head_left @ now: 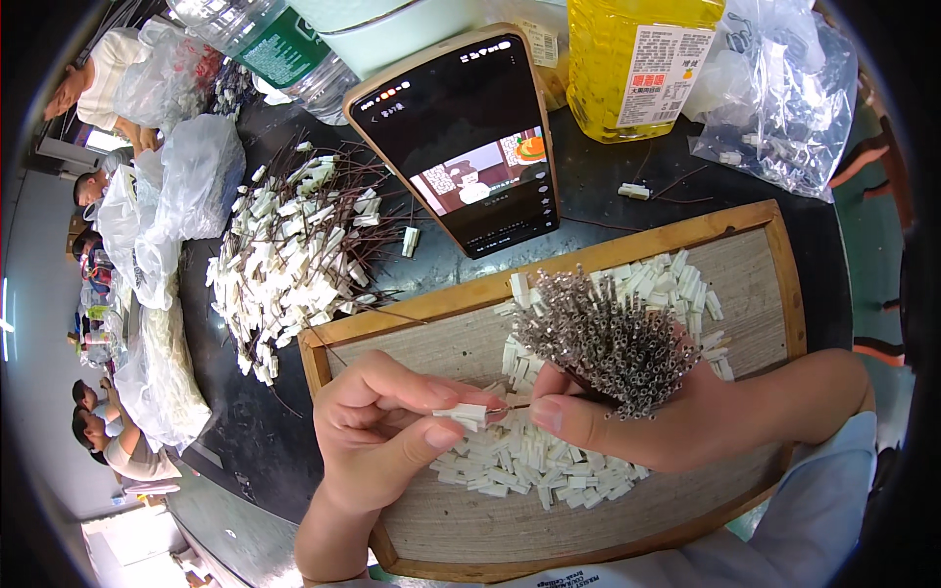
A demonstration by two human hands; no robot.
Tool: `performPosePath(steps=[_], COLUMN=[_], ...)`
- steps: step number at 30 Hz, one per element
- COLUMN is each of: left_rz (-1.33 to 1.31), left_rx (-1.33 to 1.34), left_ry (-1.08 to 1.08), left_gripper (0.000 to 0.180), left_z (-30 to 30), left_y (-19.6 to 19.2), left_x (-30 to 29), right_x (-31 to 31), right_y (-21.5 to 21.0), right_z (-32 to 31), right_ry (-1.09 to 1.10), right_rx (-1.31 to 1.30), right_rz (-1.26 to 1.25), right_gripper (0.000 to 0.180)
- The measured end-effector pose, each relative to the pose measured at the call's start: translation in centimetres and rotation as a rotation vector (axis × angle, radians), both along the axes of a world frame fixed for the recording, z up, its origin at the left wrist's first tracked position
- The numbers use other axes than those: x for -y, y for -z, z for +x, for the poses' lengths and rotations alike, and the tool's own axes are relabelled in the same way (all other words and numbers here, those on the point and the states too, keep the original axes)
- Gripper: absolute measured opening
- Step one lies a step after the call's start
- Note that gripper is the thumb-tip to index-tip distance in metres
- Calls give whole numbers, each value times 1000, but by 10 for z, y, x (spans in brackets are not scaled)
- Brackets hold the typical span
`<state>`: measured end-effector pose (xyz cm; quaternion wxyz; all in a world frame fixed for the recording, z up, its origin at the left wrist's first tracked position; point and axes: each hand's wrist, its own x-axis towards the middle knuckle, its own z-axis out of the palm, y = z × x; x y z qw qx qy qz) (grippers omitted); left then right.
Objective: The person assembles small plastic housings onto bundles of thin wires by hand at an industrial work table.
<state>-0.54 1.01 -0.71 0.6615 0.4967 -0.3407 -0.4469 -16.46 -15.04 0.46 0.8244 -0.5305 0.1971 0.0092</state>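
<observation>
Between the thumb and fingers of my left hand (382, 431) is a small white plastic connector housing (465, 416). A thick bundle of thin dark wires with metal terminals (613, 343) fills my right hand (667, 421), the metal ends fanning upward. My right thumb and forefinger pinch one wire at the housing's right side; how far its end sits inside is too small to tell. Both hands are over a wood-framed tray (735, 260), with many loose white housings (559, 470) lying on its board beneath them.
Left of the tray lies a heap of white housings with brown wires (294, 255). A lit phone (470, 147) leans behind it, near a yellow liquid bottle (637, 69), a clear bottle (274, 49) and plastic bags (779, 98). Other people (123, 431) sit along the left.
</observation>
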Motion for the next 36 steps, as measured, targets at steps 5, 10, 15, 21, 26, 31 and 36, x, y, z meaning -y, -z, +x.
performPosePath(steps=[5, 10, 15, 21, 26, 31, 36], left_rz=[5, 23, -118, 312, 319, 281, 285], left_rx=[142, 221, 282, 1506, 1444, 1482, 1557], left_ry=[62, 15, -131, -378, 84, 145, 215], left_gripper=[16, 15, 16, 23, 17, 14, 25], left_z=[-5, -5, 36, 24, -9, -8, -8], left_y=[-7, -9, -17, -25, -4, 0, 3], left_x=[1, 1, -15, 1, 10, 9, 13], right_x=[-3, -8, 0, -5, -5, -6, -5], right_y=[6, 15, 3, 7, 9, 13, 14], right_z=[-1, 0, 2, 5, 1, 2, 2], right_ry=[-99, -50, -102, 71, 25, 12, 31], right_rx=[9, 155, -81, -31, 102, 137, 73], right_rz=[-62, -70, -101, 98, -46, -39, -25], right_gripper=[17, 20, 21, 20, 22, 20, 16])
